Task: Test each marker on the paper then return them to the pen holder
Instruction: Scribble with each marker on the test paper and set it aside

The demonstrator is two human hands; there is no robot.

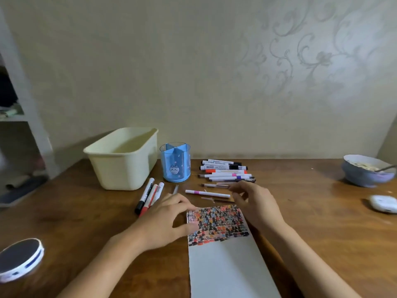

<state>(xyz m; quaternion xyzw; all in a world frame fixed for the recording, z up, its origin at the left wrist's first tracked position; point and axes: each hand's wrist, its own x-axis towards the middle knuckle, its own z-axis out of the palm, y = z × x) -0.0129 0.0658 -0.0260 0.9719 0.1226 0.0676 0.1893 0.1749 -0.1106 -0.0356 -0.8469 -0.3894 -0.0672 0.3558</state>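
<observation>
Blue pen holder point(175, 163) stands on the wooden table point(311, 211), with a heap of markers point(225, 171) just to its right and three markers point(150, 195) in front of it to the left. Nearer than the holder lies the paper point(225, 254), its far end covered in test marks. Left hand point(169, 220) rests on the paper's left edge, fingers relaxed; right hand point(255, 203) hovers with loosely curled fingers, holding nothing visible.

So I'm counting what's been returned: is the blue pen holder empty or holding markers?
Empty, as far as visible: nothing stands above the pen holder's rim, and markers lie on the table.
</observation>
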